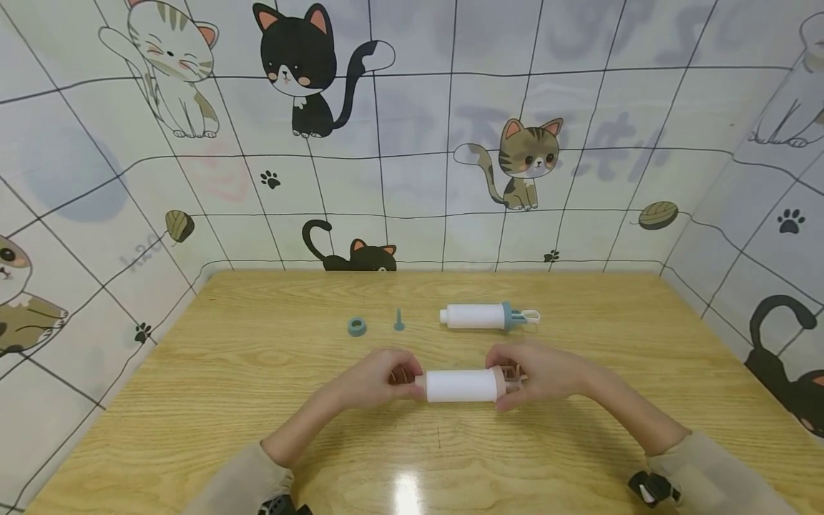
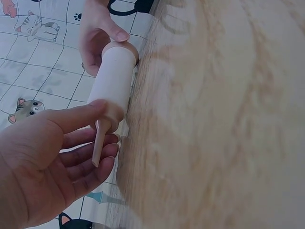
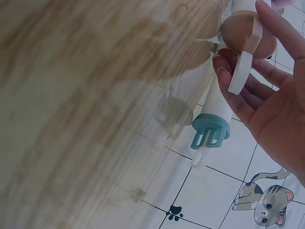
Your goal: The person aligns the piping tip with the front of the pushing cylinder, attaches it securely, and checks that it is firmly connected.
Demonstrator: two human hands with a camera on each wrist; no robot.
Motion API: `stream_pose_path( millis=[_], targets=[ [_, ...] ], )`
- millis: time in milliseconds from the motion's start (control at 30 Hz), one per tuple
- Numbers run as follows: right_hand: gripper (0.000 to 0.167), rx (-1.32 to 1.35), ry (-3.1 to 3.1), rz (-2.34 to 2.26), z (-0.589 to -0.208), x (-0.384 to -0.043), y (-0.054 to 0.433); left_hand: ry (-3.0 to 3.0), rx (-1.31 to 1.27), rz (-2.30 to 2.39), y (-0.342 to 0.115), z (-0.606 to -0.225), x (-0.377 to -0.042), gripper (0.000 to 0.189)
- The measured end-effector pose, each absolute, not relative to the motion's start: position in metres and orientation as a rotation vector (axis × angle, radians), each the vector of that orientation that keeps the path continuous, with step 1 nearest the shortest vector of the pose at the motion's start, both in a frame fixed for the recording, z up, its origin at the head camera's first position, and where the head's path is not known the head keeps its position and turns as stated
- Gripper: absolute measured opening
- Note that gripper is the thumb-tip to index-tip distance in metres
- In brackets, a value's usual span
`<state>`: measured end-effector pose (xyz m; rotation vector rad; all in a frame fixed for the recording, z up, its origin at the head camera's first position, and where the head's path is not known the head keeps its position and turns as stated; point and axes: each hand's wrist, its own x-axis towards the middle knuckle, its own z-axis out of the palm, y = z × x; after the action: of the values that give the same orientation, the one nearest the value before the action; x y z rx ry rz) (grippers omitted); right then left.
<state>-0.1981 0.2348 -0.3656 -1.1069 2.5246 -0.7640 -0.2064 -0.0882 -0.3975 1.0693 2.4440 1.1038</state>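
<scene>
White tube [image 1: 458,386] spans left fingers [image 1: 407,391] to right fingers [image 1: 508,402] lengthwise; I'm pinching both ends, neither side nearer, right contact probably partly hidden.

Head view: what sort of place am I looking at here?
Probably a small indoor work booth. A wood-grain table is enclosed at the back and sides by a cat-patterned wall covering, and a pink-ended white cylinder is held in two hands there.
</scene>
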Motion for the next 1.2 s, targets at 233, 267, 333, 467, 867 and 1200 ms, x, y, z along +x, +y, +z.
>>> stream_pose_path(
  millis=[233, 267, 333, 467, 867, 1200],
  targets=[
    [0.056, -1.092, 2.518, -0.774, -0.364, -0.197, 0.237, 2.436, 1.034, 1.093, -0.091, -0.396, -0.206, 0.021],
    [0.058, -1.093, 2.521, -0.772, -0.364, -0.197, 0.237, 2.435, 1.033, 1.094, -0.091, -0.396, -0.205, 0.022],
    [0.062, -1.090, 2.530, -0.768, -0.365, -0.197, 0.237, 2.435, 1.030, 1.097, -0.091, -0.396, -0.205, 0.024],
    [0.065, -1.093, 2.553, -0.758, -0.366, -0.198, 0.238, 2.442, 1.017, 1.096, -0.093, -0.398, -0.206, 0.027],
    [0.063, -1.115, 2.595, -0.766, -0.366, -0.199, 0.241, 2.475, 1.029, 1.090, -0.096, -0.395, -0.207, 0.031],
    [0.061, -1.036, 2.631, -0.767, -0.363, -0.201, 0.242, 2.490, 1.041, 1.109, -0.100, -0.392, -0.210, 0.042]
  ],
)
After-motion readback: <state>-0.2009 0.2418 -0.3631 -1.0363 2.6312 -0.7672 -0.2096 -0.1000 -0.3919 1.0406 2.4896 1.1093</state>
